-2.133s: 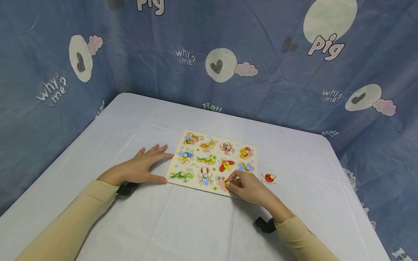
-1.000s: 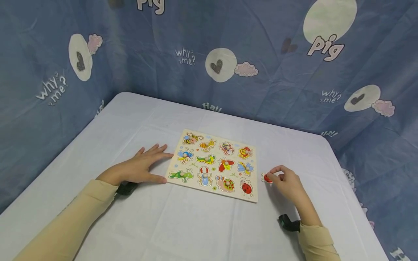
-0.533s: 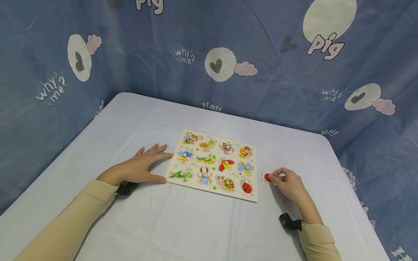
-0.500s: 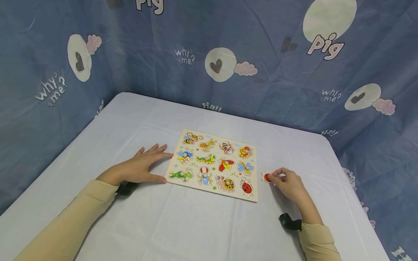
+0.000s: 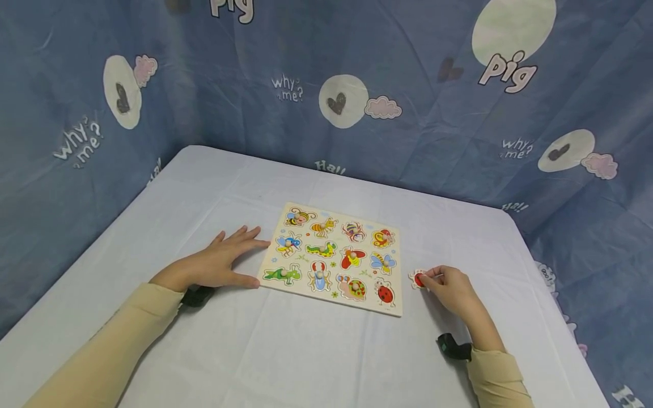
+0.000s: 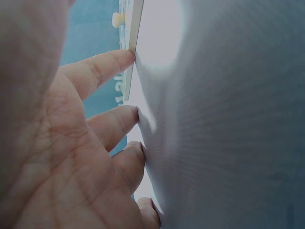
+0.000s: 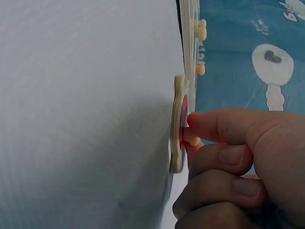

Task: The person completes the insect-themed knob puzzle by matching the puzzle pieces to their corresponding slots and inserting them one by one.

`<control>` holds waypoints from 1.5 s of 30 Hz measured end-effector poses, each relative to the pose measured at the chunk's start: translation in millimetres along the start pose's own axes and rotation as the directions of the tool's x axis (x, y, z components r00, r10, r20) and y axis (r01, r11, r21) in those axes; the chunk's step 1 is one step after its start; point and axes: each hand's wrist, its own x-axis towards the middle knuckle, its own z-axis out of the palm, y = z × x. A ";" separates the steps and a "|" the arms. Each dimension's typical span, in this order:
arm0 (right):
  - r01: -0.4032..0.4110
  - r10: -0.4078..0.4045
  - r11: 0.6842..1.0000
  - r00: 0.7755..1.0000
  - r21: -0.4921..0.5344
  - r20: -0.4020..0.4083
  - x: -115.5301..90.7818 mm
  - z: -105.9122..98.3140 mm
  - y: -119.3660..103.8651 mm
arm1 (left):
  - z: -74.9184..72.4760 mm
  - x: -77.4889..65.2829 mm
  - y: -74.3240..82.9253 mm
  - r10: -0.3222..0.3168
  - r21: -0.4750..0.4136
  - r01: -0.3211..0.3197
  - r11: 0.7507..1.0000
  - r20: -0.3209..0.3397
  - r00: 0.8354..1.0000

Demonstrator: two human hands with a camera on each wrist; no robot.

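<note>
A wooden peg puzzle board (image 5: 367, 309) with rows of knobbed insect pieces lies flat on the table. My left hand (image 5: 221, 262) is spread beside it, its thumb and a finger touching the board's left edge; in the left wrist view, fingertips (image 6: 129, 57) meet that edge and the cloth. Right of the board, my right hand (image 5: 454, 289) pinches the wooden knob of a ladybug puzzle piece (image 5: 417, 279). The right wrist view shows that piece (image 7: 177, 143) edge-on, close to the cloth. A ladybug picture (image 5: 385, 293) without a knob shows at the board's lower right corner.
White cloth (image 5: 306, 351) covers the table. A blue printed curtain (image 5: 245, 102) hangs behind and along the sides. Dark wrist devices (image 5: 453, 347) are worn below both hands, close to the tabletop.
My right hand has moved right, from the snail piece on the board to the ladybug piece, and now pinches its knob. The piece has barely shifted. My left hand stays put.
</note>
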 end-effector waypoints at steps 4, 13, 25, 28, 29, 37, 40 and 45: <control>0.010 -0.010 1.000 1.000 0.000 0.009 0.0 -0.2 1.8 | 1.5 0.3 -1.5 0.002 -0.008 -0.002 1.000 -0.001 1.000; 0.060 -0.060 0.998 0.998 -0.005 0.031 0.1 -0.5 4.6 | 2.0 1.2 -5.4 0.002 -0.010 -0.002 1.000 -0.006 1.000; 0.049 -0.049 0.999 0.998 -0.015 0.027 1.6 -2.0 8.1 | 0.4 -0.8 -1.1 -0.003 -0.013 0.003 1.000 -0.012 1.000; 0.054 -0.053 0.998 0.998 -0.014 0.024 1.8 -1.2 8.8 | 0.3 -0.8 -1.9 -0.001 -0.010 0.001 1.000 -0.017 1.000; 0.055 -0.055 0.998 0.998 -0.014 0.022 1.9 -0.9 9.0 | 0.1 -0.6 -1.9 0.001 -0.009 -0.001 1.000 -0.018 1.000; 0.085 -0.085 0.996 0.996 -0.016 0.019 2.2 -0.9 8.5 | 0.4 0.3 -2.7 0.004 -0.011 -0.004 1.000 -0.013 1.000; 0.098 -0.098 0.995 0.995 -0.009 0.013 1.4 -0.7 7.1 | 0.0 0.0 -3.3 0.007 -0.008 -0.007 1.000 -0.012 1.000; 0.128 -0.129 0.991 0.991 0.041 0.027 -1.6 1.8 -0.7 | 0.3 0.0 -4.1 0.015 -0.007 -0.015 1.000 -0.012 1.000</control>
